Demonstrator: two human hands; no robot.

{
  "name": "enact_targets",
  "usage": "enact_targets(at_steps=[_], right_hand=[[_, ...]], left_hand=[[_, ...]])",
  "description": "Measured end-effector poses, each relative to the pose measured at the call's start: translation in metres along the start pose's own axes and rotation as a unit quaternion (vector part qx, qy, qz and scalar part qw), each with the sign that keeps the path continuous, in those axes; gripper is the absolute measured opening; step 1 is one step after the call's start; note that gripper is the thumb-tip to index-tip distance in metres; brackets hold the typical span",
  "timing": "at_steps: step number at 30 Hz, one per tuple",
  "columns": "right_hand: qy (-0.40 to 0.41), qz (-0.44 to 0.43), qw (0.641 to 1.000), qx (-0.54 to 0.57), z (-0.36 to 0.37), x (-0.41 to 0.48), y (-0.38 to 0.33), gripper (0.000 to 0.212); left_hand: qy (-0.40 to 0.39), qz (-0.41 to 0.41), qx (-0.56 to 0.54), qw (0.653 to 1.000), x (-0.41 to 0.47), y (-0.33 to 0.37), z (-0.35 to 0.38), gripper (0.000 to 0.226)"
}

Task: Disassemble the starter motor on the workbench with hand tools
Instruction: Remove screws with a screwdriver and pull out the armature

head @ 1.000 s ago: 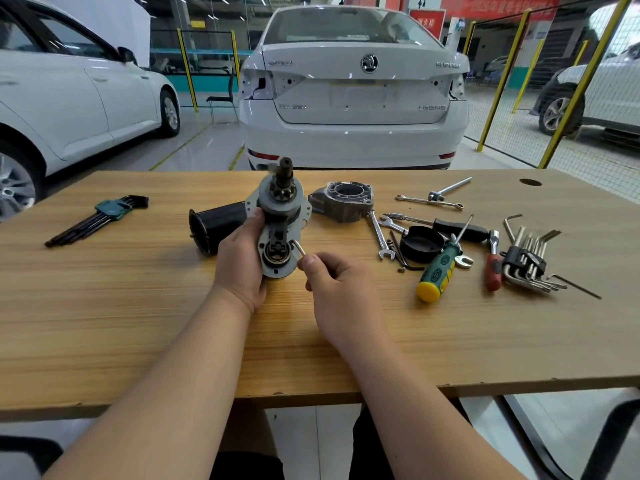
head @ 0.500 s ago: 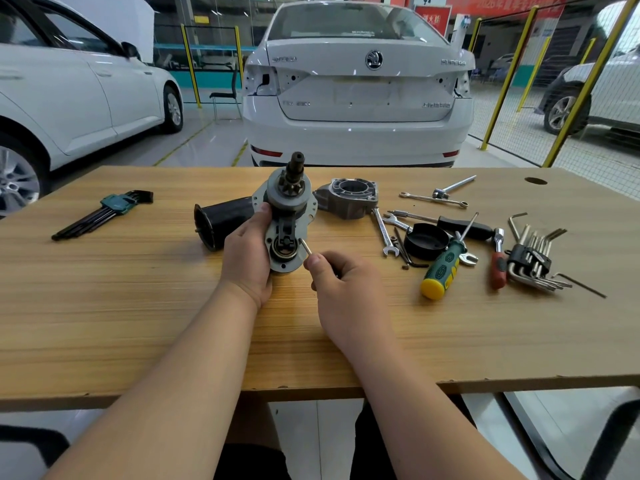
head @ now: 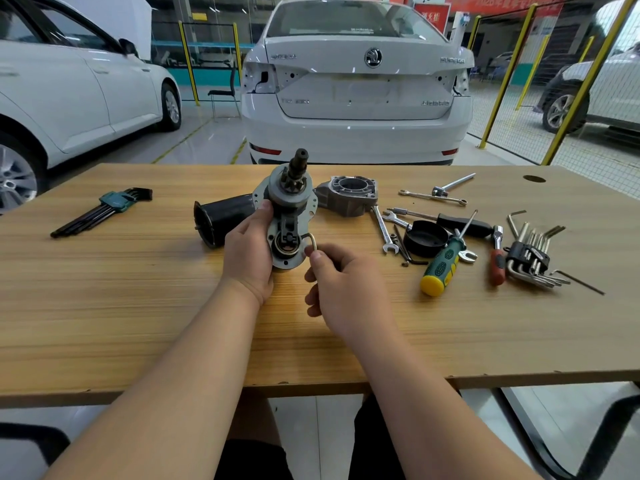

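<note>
There, the ring (head: 314, 240) has come away: my right hand (head: 341, 289) pinches it just beside the plate (head: 289, 261), which my left hand (head: 247, 258) grips. One more part freed, I reckon.

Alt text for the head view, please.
A person's left hand holds the partly stripped starter motor upright over a wooden workbench while the right hand pinches a metal ring beside its lower end. Wrenches, a green screwdriver and hex keys lie to the right; a white car stands behind.
</note>
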State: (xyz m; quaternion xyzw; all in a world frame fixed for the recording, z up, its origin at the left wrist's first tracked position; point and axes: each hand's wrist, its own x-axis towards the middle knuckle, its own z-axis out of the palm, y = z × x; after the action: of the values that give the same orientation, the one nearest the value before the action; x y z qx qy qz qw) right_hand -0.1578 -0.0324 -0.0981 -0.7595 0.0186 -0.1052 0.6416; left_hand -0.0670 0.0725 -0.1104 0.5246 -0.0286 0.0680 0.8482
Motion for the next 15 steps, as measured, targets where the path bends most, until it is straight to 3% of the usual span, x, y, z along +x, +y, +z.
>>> enact_targets(at_steps=[4,15], right_hand=[[-0.012,-0.029,0.998,-0.058,-0.004,0.003,-0.004,0.031],[-0.078,0.048,0.995,0.029,-0.017,0.017,-0.018,0.016]], left_hand=[[-0.01,0.008,0.013,1.0,0.001,-0.002,0.001,0.026],[-0.006,0.005,0.019,1.0,-0.001,0.0,0.0,0.027]])
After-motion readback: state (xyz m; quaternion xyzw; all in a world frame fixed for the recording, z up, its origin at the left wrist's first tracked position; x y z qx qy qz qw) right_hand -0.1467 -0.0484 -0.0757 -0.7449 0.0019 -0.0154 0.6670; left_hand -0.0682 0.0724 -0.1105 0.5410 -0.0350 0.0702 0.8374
